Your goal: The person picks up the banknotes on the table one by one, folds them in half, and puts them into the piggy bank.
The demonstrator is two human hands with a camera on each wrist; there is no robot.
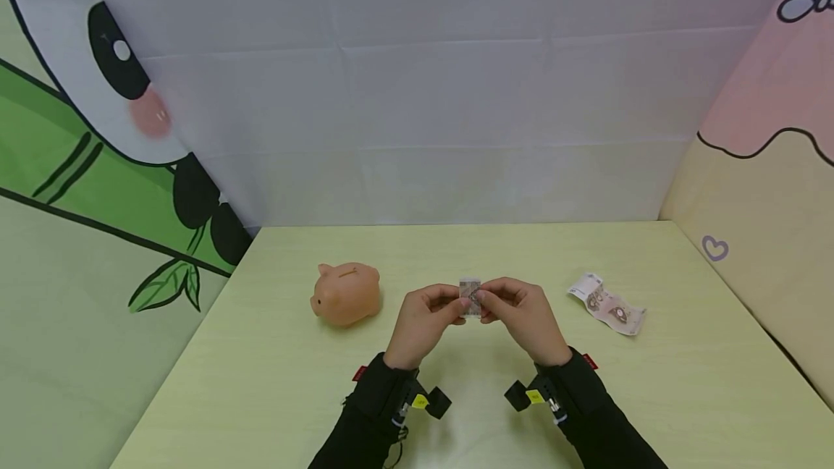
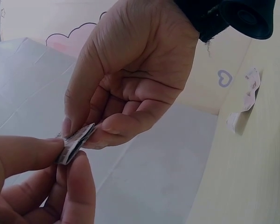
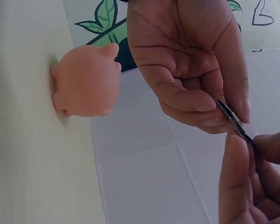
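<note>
A small folded banknote (image 1: pixel 470 297) is held up between both hands above the table. My left hand (image 1: pixel 425 320) pinches its left side between thumb and fingers. The right side is pinched by my right hand (image 1: pixel 521 313). Both wrist views show the folded banknote (image 2: pixel 77 143) nearly edge-on, its layers pressed flat, as a thin dark strip in the right wrist view. To the left of my hands, an orange piggy bank (image 1: pixel 347 295) stands on the table with a slot in its back. Off to the right lies another banknote (image 1: pixel 609 304), creased and partly unfolded.
The pale yellow table (image 1: pixel 293 411) ends at a light cloth backdrop (image 1: pixel 449 107). Printed side panels flank it, with a green plant pattern on the left and a pink and cream design on the right. Small cameras (image 1: pixel 519 396) are strapped to both wrists.
</note>
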